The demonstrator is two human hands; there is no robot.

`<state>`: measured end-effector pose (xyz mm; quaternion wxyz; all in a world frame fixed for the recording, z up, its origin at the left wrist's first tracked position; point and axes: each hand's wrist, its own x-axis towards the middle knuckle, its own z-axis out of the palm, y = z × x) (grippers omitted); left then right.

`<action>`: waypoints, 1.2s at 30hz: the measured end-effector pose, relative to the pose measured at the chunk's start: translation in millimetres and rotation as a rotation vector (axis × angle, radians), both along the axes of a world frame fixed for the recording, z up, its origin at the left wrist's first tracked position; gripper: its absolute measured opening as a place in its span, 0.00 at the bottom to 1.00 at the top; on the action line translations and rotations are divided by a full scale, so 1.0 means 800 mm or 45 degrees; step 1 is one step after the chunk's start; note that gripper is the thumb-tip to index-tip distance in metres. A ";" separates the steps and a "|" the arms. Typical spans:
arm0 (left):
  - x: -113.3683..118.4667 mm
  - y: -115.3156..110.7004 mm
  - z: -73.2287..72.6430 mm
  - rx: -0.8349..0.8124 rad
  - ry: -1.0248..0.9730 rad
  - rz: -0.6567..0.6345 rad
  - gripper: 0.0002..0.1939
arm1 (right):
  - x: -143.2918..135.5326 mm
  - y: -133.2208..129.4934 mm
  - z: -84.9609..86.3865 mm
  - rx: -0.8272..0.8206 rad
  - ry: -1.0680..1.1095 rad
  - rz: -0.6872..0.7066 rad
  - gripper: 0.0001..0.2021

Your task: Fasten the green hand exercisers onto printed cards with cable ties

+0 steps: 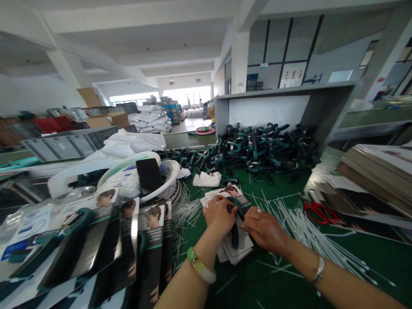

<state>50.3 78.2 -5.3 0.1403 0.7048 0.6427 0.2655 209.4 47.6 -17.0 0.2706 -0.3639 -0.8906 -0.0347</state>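
Observation:
A dark green hand grip exerciser (235, 236) lies on a small stack of printed cards (225, 253) in front of me. My left hand (221, 216) is closed around its upper part, fingertips bent over the coil end. From the right, my right hand (265, 231) reaches to the same grip and card, its fingers pressed together at the edge. What those fingers pinch, if anything, is hidden. White cable ties (309, 231) are strewn to the right of the cards, and another bunch of ties (185, 210) lies to the left.
Many green hand grips (257, 148) are heaped in and before a grey bin (334, 111). Red scissors (320, 212) lie right, beside stacked cards (376, 171). At left, carded grips (96, 244) overlap near a phone (149, 176) on a white basket (174, 171).

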 end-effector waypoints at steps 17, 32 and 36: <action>-0.065 -0.070 -0.050 -0.413 -1.282 0.053 0.25 | 0.003 -0.046 0.011 0.074 -0.558 -0.270 0.11; -0.058 -0.063 -0.063 -0.281 -1.366 -0.013 0.14 | -0.006 -0.030 0.012 -0.174 -0.177 -0.340 0.10; -0.058 -0.067 -0.056 -0.166 -1.114 -0.074 0.11 | -0.016 -0.035 0.007 -0.341 0.080 -0.356 0.11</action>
